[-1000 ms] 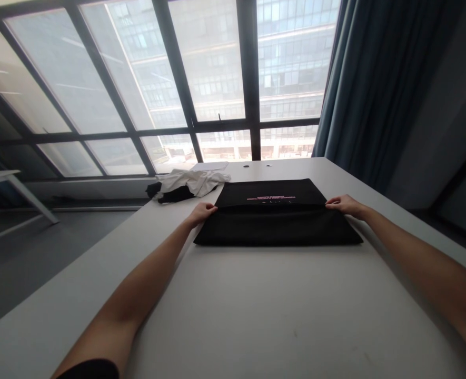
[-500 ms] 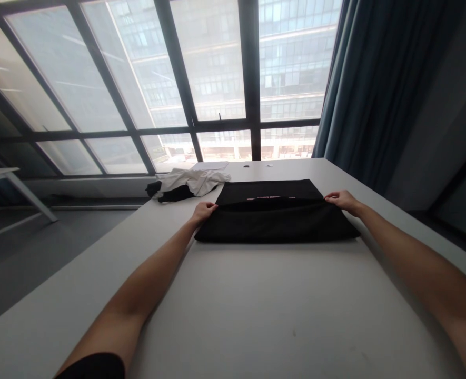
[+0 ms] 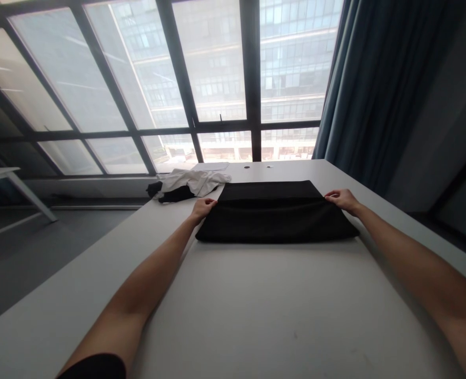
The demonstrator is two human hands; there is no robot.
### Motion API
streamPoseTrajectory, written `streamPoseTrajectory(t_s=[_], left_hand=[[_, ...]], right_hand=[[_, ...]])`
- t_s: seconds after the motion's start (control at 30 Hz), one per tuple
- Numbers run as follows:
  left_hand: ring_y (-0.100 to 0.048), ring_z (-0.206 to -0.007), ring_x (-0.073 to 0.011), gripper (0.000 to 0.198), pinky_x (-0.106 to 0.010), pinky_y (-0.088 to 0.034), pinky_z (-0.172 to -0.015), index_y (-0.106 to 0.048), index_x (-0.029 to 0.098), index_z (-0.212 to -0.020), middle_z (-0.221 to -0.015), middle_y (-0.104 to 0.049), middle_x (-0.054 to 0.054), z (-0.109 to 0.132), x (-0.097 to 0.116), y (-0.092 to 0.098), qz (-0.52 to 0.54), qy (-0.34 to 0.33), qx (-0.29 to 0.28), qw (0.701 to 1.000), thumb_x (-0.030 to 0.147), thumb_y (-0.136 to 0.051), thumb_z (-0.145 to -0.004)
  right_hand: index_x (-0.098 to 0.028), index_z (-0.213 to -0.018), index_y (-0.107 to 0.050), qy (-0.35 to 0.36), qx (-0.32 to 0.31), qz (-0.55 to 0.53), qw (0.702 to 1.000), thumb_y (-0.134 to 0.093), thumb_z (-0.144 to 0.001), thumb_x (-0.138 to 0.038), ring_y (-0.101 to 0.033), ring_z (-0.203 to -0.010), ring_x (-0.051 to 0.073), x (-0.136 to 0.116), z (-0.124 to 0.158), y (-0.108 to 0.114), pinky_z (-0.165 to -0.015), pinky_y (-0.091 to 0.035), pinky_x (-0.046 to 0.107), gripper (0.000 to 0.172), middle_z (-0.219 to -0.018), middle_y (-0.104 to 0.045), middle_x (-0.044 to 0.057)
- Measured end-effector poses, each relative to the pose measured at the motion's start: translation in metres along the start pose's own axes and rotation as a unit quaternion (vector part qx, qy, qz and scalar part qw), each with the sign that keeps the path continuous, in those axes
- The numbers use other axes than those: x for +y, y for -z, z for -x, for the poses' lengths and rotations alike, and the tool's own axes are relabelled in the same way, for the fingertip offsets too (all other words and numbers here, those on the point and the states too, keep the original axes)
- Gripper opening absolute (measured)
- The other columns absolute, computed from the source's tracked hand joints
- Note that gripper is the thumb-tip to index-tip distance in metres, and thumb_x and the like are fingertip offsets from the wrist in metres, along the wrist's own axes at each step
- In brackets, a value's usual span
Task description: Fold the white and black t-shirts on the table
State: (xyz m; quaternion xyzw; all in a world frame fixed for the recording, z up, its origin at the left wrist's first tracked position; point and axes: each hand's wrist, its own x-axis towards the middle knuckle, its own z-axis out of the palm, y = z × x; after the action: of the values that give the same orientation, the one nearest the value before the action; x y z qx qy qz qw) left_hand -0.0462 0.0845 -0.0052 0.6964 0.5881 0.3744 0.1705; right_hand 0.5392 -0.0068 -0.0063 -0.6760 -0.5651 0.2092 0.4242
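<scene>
A folded black garment (image 3: 276, 221) lies across the white table ahead of me, its lower edge toward me. Its near layer is turned up over the far part, and the layer's top edge stretches between my two hands. At the left corner of that edge, my left hand (image 3: 203, 209) pinches the fabric with thumb and fingers. The opposite corner is pinched by my right hand (image 3: 342, 201), about level with the left. Whatever lies under the turned-up layer is hidden.
Left of the garment, a crumpled heap of white and black clothes (image 3: 193, 182) lies by the white table's (image 3: 280, 305) left edge. Two small round items lie at the far end. Beyond are windows, with a blue curtain (image 3: 359, 89) at right and another table (image 3: 15, 181) at left.
The turned-up layer's top edge has gone from sagging to nearly straight and lies slightly farther away. It now covers the pinkish print that showed before. Both hands have barely moved.
</scene>
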Motion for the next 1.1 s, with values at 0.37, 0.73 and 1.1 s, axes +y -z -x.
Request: streamPoseTrajectory(t_s=[0.37, 0.73, 1.1], left_hand=[[-0.068, -0.107, -0.03, 0.047, -0.038, -0.05, -0.097, -0.07, 0.013, -0.122, -0.118, -0.071, -0.014, 0.007, 0.022, 0.003, -0.088, -0.073, -0.035, 0.993, 0.043, -0.062, -0.086], [-0.021, -0.152, -0.0294, 0.058, -0.06, -0.02, -0.119, -0.032, 0.018, -0.157, -0.164, -0.027, -0.01, 0.091, 0.16, -0.115, -0.236, -0.261, -0.265, 0.898, 0.042, -0.031, -0.104], [-0.017, -0.153, -0.0271, 0.061, -0.055, -0.016, -0.122, -0.031, 0.025, -0.158, -0.165, -0.023, -0.005, 0.101, 0.151, -0.126, -0.25, -0.245, -0.25, 0.903, 0.052, -0.026, -0.103]], right_hand=[[-0.01, -0.092, -0.077, -0.017, -0.001, 0.224, 0.974, -0.066, -0.085, -0.031, -0.069, -0.1, 0.033, -0.027, 0.015, -0.008, -0.091, -0.052, 0.043, 0.024, -0.097, -0.075, 0.019], [-0.014, -0.151, -0.043, 0.149, -0.122, 0.317, 0.929, -0.036, -0.101, -0.035, -0.024, -0.151, 0.027, -0.115, 0.093, -0.157, -0.119, -0.024, 0.049, 0.054, -0.163, -0.031, 0.013], [-0.012, -0.156, -0.032, 0.034, -0.126, 0.369, 0.92, -0.024, -0.1, -0.061, -0.013, -0.154, 0.029, -0.056, 0.095, -0.091, -0.121, -0.011, 0.056, 0.076, -0.166, -0.02, 0.015]])
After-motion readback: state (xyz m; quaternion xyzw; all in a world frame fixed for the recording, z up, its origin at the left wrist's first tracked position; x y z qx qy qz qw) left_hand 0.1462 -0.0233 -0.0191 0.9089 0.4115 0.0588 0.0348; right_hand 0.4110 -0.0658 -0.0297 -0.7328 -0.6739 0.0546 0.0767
